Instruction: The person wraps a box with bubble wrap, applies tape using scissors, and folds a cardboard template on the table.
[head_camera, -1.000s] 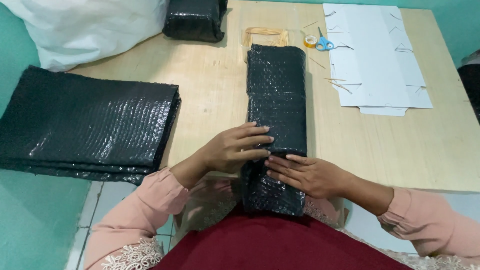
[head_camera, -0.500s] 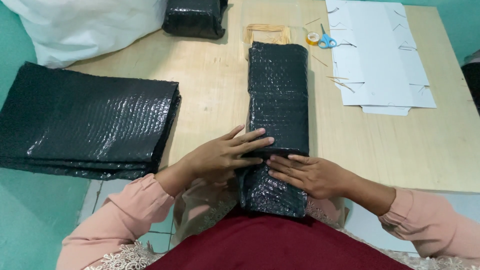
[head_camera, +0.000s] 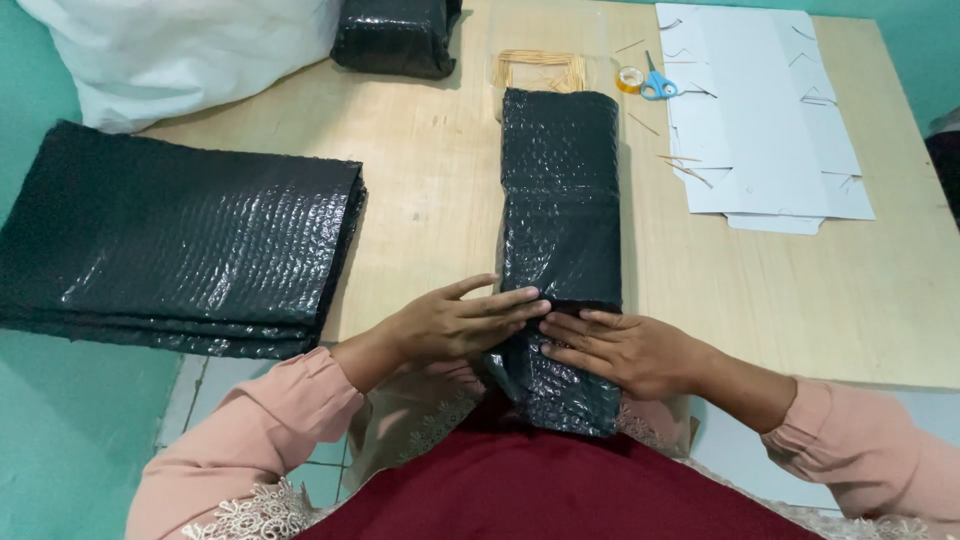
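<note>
A long parcel wrapped in black bubble wrap (head_camera: 560, 190) lies lengthwise on the wooden table (head_camera: 430, 190), its near end hanging over the table's front edge toward my lap. My left hand (head_camera: 450, 322) lies flat on the near part of the wrap, fingers stretched to the right. My right hand (head_camera: 625, 350) presses on the wrap from the right side, fingertips meeting those of the left hand. Both hands press the wrap down rather than grasp it.
A folded stack of black bubble wrap (head_camera: 180, 240) lies at the left. A second black wrapped parcel (head_camera: 395, 35) and a white bag (head_camera: 180, 50) sit at the far left. White flat cardboard sheets (head_camera: 770, 120), blue scissors (head_camera: 657, 85), a tape roll (head_camera: 630, 79) and thin sticks are at the far right.
My left hand has slid slightly down and toward me on the wrap. The right hand has hardly moved.
</note>
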